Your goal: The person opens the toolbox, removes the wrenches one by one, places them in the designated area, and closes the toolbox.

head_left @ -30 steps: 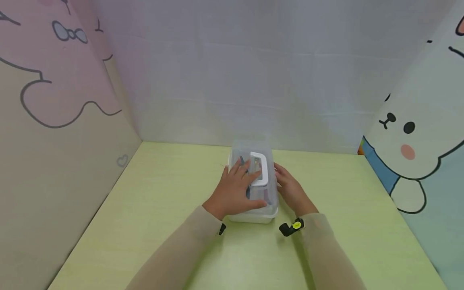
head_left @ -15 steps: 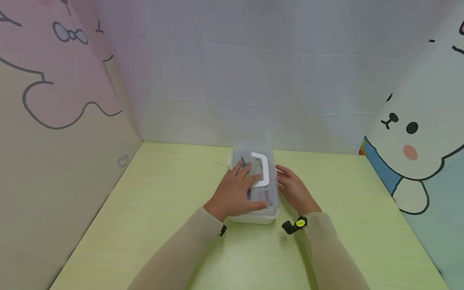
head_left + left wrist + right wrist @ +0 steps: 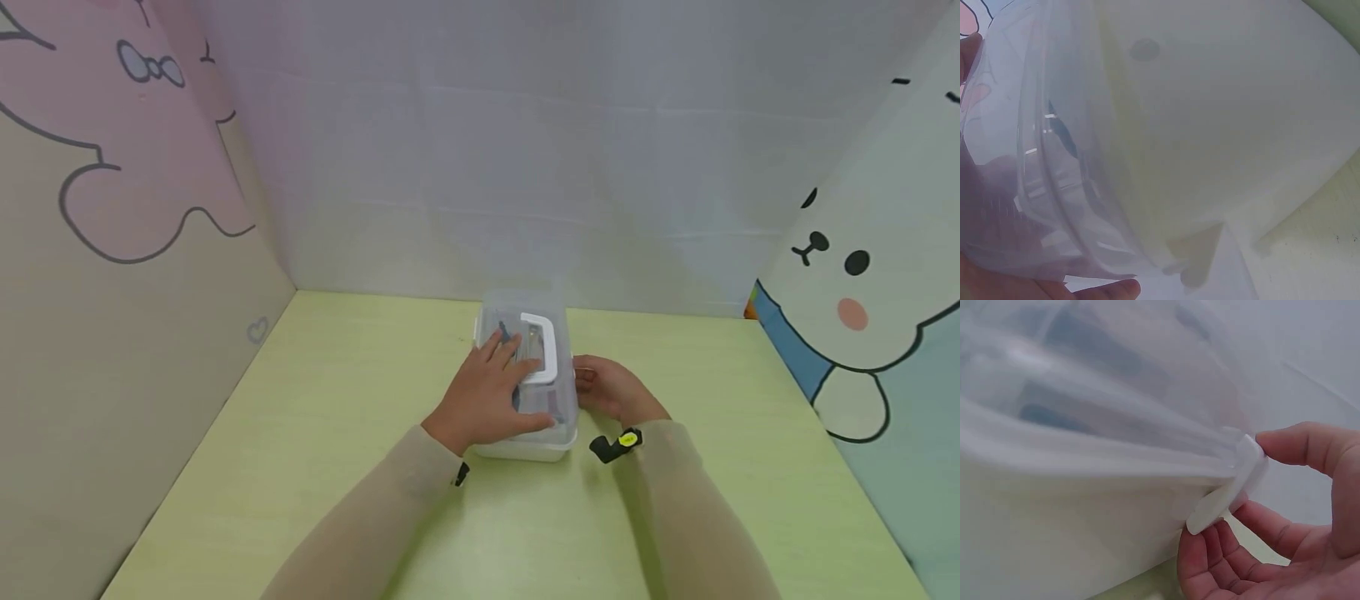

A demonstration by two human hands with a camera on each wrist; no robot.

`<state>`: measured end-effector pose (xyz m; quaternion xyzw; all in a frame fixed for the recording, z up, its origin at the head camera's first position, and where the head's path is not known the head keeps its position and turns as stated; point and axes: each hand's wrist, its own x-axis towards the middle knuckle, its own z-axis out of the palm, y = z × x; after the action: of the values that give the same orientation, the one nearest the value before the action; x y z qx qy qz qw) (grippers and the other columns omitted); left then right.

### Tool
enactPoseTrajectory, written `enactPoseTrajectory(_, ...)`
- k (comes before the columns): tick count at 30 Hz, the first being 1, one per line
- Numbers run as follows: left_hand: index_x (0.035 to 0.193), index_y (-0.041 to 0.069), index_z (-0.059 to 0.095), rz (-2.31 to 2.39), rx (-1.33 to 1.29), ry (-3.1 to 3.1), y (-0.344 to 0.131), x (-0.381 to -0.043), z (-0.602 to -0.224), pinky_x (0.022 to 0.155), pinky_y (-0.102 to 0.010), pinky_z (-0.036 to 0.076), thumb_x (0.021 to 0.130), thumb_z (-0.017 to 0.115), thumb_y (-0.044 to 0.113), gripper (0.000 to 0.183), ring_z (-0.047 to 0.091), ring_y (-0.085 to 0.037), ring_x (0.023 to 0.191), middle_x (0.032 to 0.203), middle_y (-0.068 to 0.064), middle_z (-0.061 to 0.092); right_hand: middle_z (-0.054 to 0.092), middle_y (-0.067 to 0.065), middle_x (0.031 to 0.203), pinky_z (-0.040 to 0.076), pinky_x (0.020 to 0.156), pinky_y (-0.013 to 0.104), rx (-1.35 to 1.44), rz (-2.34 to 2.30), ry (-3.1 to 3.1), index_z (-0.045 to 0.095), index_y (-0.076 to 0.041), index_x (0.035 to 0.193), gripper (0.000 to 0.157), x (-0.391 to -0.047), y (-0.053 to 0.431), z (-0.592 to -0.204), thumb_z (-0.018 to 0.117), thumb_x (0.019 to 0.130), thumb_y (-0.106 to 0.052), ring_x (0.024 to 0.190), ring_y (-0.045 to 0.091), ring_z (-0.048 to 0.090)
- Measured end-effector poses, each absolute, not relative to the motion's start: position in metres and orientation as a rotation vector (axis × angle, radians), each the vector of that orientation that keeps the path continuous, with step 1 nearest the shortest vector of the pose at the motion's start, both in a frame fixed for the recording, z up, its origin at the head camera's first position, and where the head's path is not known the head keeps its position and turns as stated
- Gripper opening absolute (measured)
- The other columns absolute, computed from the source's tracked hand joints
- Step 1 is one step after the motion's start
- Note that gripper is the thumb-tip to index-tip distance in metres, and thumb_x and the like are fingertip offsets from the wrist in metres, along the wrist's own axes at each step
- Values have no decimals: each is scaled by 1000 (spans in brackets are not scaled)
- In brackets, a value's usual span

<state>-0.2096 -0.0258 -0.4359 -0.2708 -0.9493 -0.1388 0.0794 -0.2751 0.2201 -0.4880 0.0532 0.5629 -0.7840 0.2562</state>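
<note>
A plastic storage box [image 3: 521, 452] with a white base and a clear lid [image 3: 491, 310] stands on the table. Dark items show blurred through the lid, their kind unclear. My left hand [image 3: 487, 398] rests spread across the lid, left of the white carrying handle [image 3: 552, 354]. At the box's right side my right hand [image 3: 615, 392] holds a white latch [image 3: 1230, 494]. In the right wrist view its thumb [image 3: 1297, 445] touches the latch's upper end, with curled fingers under the lower end. The latch's lower end is tilted away from the box wall.
The pale yellow-green table [image 3: 360, 358] meets a whitish curtain-like backdrop [image 3: 465, 167] just behind the box. Side walls with cartoon prints [image 3: 855, 317] stand to the left and right.
My right hand has turned and drawn its fingers in from loosely extended along the box's side to curled at the latch. The left hand stays on the lid.
</note>
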Motion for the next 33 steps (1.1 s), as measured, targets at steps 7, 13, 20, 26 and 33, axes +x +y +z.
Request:
enactPoseTrajectory(7, 138, 31, 45, -408, -812, -2845, -26, -209, -435, 106, -54, 18, 72, 46, 80, 82, 10, -32, 140, 152, -5, 23, 59, 12, 103, 46, 84, 43, 273, -2120, 1379, 58, -8, 98, 9, -279, 219, -485, 56, 91, -13, 94, 26, 56)
enactPoseTrajectory(13, 137, 31, 46, -420, -815, -2846, -26, -208, -434, 106, -54, 19, 72, 48, 79, 81, 11, -33, 140, 152, -6, 24, 55, 13, 107, 45, 85, 44, 304, -2104, 1375, 48, -6, 112, 25, -278, 217, -483, 56, 89, -13, 97, 27, 54)
enactPoseTrajectory(20, 138, 31, 45, -435, -808, -2855, -24, -208, -435, 106, -55, 17, 73, 50, 77, 80, 9, -32, 140, 153, -5, 22, 58, 14, 107, 46, 84, 44, 230, -2086, 1381, 53, -4, 109, 17, -277, 222, -478, 53, 93, -11, 97, 28, 56)
enactPoseTrajectory(26, 139, 30, 45, -437, -804, -2857, -22, -207, -436, 105, -56, 17, 73, 49, 78, 81, 8, -31, 140, 153, -5, 22, 64, 9, 99, 46, 83, 41, 113, -2034, 1493, 67, -7, 96, 16, -279, 228, -477, 52, 95, -8, 92, 24, 59)
enactPoseTrajectory(33, 136, 30, 48, -448, -802, -2842, -20, -207, -435, 105, -56, 19, 72, 50, 78, 80, 10, -32, 140, 152, -6, 24, 65, 7, 92, 48, 77, 36, 108, -1959, 1658, 67, -3, 95, 11, -278, 229, -471, 56, 92, -6, 84, 19, 60)
